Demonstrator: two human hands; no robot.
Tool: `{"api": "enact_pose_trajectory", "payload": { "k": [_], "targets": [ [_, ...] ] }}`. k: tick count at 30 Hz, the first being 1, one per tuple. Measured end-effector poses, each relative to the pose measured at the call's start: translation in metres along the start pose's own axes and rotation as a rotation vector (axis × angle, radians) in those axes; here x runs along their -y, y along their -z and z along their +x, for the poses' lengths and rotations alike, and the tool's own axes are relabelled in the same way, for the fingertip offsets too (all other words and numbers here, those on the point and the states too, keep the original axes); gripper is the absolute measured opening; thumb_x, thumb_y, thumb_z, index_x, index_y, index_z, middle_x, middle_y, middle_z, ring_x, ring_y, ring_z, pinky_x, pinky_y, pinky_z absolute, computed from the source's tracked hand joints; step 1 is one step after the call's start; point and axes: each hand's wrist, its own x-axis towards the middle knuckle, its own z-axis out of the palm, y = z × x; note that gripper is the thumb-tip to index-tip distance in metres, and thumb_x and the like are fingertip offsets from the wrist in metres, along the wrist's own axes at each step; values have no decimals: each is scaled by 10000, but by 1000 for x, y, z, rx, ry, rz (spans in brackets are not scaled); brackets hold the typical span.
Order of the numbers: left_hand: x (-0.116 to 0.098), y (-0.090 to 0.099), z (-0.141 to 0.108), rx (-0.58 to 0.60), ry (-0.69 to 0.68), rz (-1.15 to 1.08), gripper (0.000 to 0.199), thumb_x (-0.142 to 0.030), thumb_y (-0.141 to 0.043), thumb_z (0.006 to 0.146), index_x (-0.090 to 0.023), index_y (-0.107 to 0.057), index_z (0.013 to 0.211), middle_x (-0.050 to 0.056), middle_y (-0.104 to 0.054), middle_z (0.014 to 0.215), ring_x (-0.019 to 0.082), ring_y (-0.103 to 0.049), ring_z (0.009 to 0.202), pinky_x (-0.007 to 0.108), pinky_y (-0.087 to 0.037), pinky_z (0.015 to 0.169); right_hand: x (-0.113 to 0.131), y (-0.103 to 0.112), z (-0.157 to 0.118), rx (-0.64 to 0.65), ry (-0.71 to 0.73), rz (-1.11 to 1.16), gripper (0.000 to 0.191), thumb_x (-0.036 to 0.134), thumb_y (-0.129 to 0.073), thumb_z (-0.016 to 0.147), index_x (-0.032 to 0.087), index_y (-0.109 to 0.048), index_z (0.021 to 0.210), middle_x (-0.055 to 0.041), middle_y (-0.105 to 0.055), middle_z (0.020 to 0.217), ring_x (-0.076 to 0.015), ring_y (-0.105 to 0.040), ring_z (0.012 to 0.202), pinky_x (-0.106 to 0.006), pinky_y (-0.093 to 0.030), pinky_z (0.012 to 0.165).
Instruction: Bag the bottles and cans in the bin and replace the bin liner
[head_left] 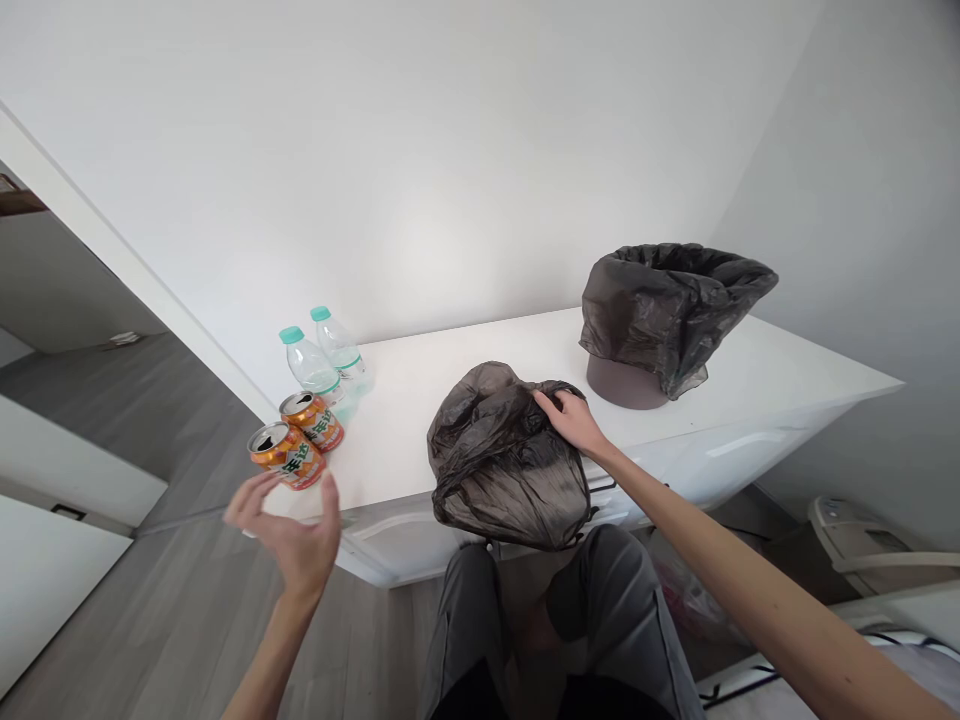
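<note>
My left hand [289,525] is open at the left front corner of the white cabinet top, its thumb and fingers spread just in front of an orange drink can [289,458]. A second orange can [319,422] stands right behind it; both tops look opened. Two clear plastic bottles with teal caps, a nearer bottle [309,365] and a farther bottle [339,345], stand behind the cans. With closed fingers, my right hand [571,420] grips the gathered rim of a black plastic bag [510,470]. The bag rests on the cabinet top and hangs over its front edge.
A brown bin [626,385] lined with another black bag [652,310] stands on the right of the white cabinet top [397,440]. Behind rises a white wall. My knees are close to the cabinet front. A pale chair-like object [862,540] is at the lower right.
</note>
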Motion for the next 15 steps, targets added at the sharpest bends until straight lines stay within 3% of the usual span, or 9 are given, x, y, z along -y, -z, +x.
{"api": "enact_pose_trajectory", "payload": {
  "k": [2, 4, 8, 11, 15],
  "targets": [
    [-24, -7, -6, 100, -149, -52, 335, -313, -738, 892, -240, -535, 1149, 102, -578, 1135, 295, -592, 1143, 518, -492, 1028, -2, -1, 1, -12, 15, 4, 603, 763, -462, 954, 267, -323, 639, 27, -440, 603, -180, -408, 609, -333, -305, 620],
    [-43, -17, -12, 348, -168, -154, 195, -315, -646, 962, -248, -580, 1132, 83, -634, 1098, 254, -641, 1063, 446, -532, 962, -3, -1, 1, -24, 28, 22, 613, 773, -454, 952, 266, -322, 634, 29, -433, 603, -177, -398, 610, -333, -303, 621],
    [-65, -40, -24, 710, 110, -274, 270, -440, -585, 982, -241, -593, 1163, 103, -687, 1165, 247, -678, 1051, 406, -552, 925, -3, 0, 3, -29, 26, 68, 632, 808, -426, 939, 262, -358, 628, 24, -444, 615, -181, -417, 635, -329, -328, 638],
    [-77, -55, -30, 793, 289, -330, 384, -502, -631, 939, -239, -557, 1209, 109, -693, 1204, 245, -680, 1078, 394, -539, 948, 2, 3, 2, -30, 7, 110, 647, 845, -398, 919, 267, -360, 631, 22, -448, 611, -186, -434, 657, -325, -359, 653],
    [-92, -62, -31, 832, 245, -370, 419, -464, -664, 921, -252, -512, 1249, 52, -709, 1047, 207, -678, 937, 369, -525, 887, 16, 9, -5, -111, -43, 247, 625, 849, -412, 902, 272, -374, 663, 17, -484, 649, -192, -479, 694, -323, -424, 690]
  ]
}}
